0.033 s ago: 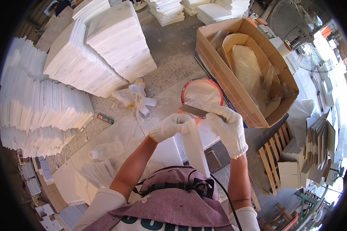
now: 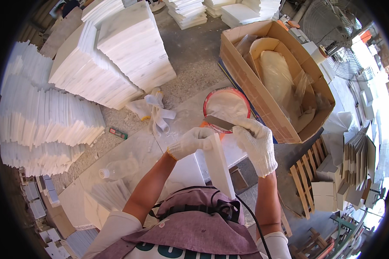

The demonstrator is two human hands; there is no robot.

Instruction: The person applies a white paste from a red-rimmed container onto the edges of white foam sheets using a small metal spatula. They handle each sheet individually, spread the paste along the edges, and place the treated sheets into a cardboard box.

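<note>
My left hand (image 2: pixel 189 143), in a white knit glove, is closed on the top end of a white marble tile (image 2: pixel 218 166) standing on edge in front of my apron. In my gloved right hand (image 2: pixel 259 146) is a flat grey scraper blade (image 2: pixel 219 122), gripped at one end. The blade points left over the near rim of a red-rimmed tub (image 2: pixel 226 105) with whitish material inside. Something orange (image 2: pixel 204 124) shows just behind my left hand. My right fingers stay a little apart from the tile.
A large cardboard box (image 2: pixel 263 93) holding plastic-wrapped contents stands right of the tub. Spare gloves (image 2: pixel 153 110) and a clear bottle (image 2: pixel 116 168) lie on the left. Tall stacks of white tiles (image 2: pixel 47 114) rise beyond them. A wooden pallet (image 2: pixel 307 177) and a fan (image 2: pixel 333 26) are at right.
The scraper blade has tipped slightly in my right hand, showing more of its flat face. The tile's face has turned a little. Both hands stay nearly where they were.
</note>
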